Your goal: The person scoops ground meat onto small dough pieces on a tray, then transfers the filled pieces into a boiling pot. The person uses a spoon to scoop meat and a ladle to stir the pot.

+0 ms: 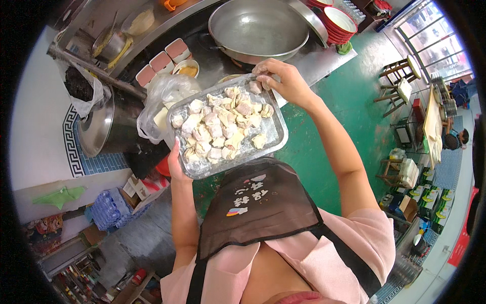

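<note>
A floured metal tray [281, 142] holds a heap of filled dumplings [216, 125]; a single one lies apart near its lower right. My left hand [177, 161] grips the tray's left edge, the thumb along the rim. At the tray's top right corner is my right hand [275, 78], in a thin clear glove, its bent fingertips at a dumpling [256, 87] by the rim. Whether those fingers pinch the dumpling or only touch it cannot be told. A clear plastic bag [152, 114] with pale wrappers inside adjoins the tray's left side.
A large steel wok [260, 28] stands on the stove counter beyond the tray. Lidded containers [161, 61] and a bowl of yellow seasoning [188, 69] are left of it, red-rimmed bowls [340, 21] right. A big steel pot [110, 121] stands left. Another person [453, 138] is far right.
</note>
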### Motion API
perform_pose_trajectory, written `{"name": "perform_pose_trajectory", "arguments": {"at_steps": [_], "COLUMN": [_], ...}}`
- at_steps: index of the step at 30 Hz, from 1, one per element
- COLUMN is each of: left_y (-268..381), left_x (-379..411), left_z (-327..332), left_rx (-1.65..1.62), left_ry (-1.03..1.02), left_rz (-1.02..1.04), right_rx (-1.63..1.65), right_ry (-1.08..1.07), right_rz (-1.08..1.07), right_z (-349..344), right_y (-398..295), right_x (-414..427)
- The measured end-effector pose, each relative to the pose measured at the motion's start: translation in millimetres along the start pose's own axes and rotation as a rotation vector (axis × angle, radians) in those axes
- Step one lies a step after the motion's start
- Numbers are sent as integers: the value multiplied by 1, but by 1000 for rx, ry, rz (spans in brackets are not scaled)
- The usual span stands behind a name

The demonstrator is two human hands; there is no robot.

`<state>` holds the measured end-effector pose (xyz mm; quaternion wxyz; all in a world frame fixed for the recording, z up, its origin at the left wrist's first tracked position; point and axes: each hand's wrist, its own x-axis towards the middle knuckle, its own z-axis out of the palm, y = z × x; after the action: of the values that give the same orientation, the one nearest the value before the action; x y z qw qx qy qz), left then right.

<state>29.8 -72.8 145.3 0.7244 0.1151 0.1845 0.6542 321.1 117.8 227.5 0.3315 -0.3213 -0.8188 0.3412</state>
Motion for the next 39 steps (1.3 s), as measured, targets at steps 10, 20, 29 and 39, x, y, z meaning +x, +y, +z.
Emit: {"name": "perform_pose_trajectory", "arguments": {"at_steps": [10, 20, 29, 39], "left_y": [0, 3, -3, 2], "left_x": [3, 10, 7, 10], "left_z": [-4, 13, 22, 17], "left_rx": [41, 129, 117, 89], "left_ry": [72, 118, 134, 144], "left_rz": [-6, -6, 61, 29], "right_rx": [-77, -429, -174, -212], "right_ry": [48, -138, -116, -30], "right_rz": [-10, -314, -198, -170], "right_z": [-1, 9, -18, -11], "right_y": [-19, -39, -30, -23], "right_x": [-6, -24, -64, -53]}}
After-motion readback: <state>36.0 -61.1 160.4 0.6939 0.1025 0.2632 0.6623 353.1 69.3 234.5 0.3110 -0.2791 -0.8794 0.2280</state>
